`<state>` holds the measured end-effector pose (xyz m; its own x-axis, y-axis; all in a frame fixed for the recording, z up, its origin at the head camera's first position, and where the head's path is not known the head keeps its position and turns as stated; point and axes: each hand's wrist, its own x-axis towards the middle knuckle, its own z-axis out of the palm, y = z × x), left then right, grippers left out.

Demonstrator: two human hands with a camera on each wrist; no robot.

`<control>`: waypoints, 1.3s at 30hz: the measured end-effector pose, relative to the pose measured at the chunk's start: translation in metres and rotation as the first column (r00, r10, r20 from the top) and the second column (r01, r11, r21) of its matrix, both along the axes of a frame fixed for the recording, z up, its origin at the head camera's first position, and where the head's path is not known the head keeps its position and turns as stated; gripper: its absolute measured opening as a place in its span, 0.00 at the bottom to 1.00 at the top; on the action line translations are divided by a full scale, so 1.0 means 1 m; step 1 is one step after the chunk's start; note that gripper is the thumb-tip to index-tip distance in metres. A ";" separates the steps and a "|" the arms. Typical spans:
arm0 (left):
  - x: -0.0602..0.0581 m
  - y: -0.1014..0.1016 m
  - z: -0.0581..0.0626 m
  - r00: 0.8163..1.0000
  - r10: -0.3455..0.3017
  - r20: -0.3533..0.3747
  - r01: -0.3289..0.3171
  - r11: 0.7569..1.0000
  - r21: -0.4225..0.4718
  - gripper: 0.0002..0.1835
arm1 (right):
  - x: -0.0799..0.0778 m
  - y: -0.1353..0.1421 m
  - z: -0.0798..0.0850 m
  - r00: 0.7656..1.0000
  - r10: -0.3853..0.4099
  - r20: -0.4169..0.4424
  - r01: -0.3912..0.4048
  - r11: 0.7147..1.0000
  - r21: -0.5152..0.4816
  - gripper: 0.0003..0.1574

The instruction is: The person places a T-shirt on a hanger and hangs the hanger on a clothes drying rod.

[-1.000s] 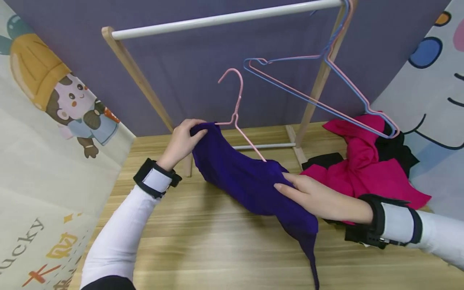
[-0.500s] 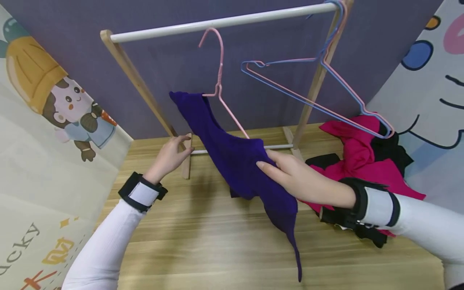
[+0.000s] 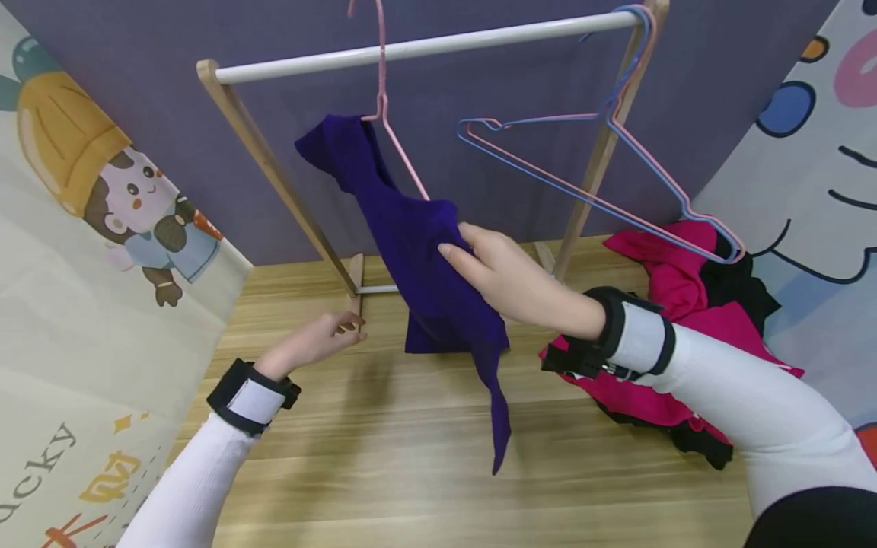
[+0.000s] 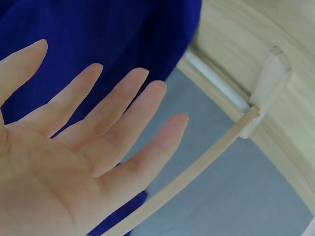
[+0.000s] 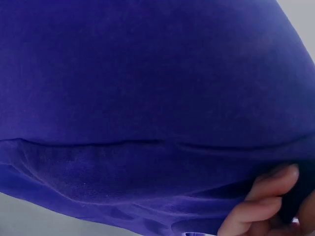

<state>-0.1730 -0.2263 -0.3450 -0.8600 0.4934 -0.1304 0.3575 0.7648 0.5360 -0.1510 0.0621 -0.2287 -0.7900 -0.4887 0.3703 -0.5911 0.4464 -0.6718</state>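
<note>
A purple shirt point(image 3: 418, 243) hangs tilted on a pink clothes hanger point(image 3: 406, 158), one sleeve trailing down. My right hand point(image 3: 517, 278) grips the shirt at its right shoulder, where the hanger's arm goes under the cloth. In the head view the hanger's hook overlaps the white rail point(image 3: 507, 39) and reaches above it. Purple cloth fills the right wrist view, with curled fingers point(image 5: 273, 184) at its lower right. My left hand point(image 3: 311, 346) is off the shirt, low at the left; the left wrist view shows its fingers point(image 4: 147, 98) spread and holding nothing.
Two more hangers, one blue point(image 3: 541, 172) and one pink, hang at the rail's right end. A pile of pink clothes point(image 3: 726, 335) and black clothes point(image 3: 757, 289) lies on the wooden floor at right. The rack's wooden post point(image 3: 274, 171) stands at left.
The left hand has let go of the shirt's left shoulder and dropped down and left. The right hand has raised the shirt and hanger up and left, bringing the hook to the rail.
</note>
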 end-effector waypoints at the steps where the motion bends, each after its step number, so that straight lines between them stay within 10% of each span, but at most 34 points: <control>1: 0.001 -0.001 -0.002 1.000 0.000 0.008 0.000 1.000 -0.005 0.19 | -0.002 -0.003 0.002 1.000 -0.004 -0.005 0.004 1.000 -0.001 0.17; 13: 0.018 -0.016 -0.011 0.999 -0.008 0.047 0.010 0.999 -0.035 0.19 | -0.028 -0.057 0.027 0.998 -0.052 -0.019 0.054 0.993 0.109 0.14; 39: 0.032 -0.014 -0.030 0.995 -0.009 0.100 0.011 1.000 -0.017 0.18 | -0.041 -0.104 -0.027 0.998 -0.041 0.039 0.031 0.970 0.239 0.14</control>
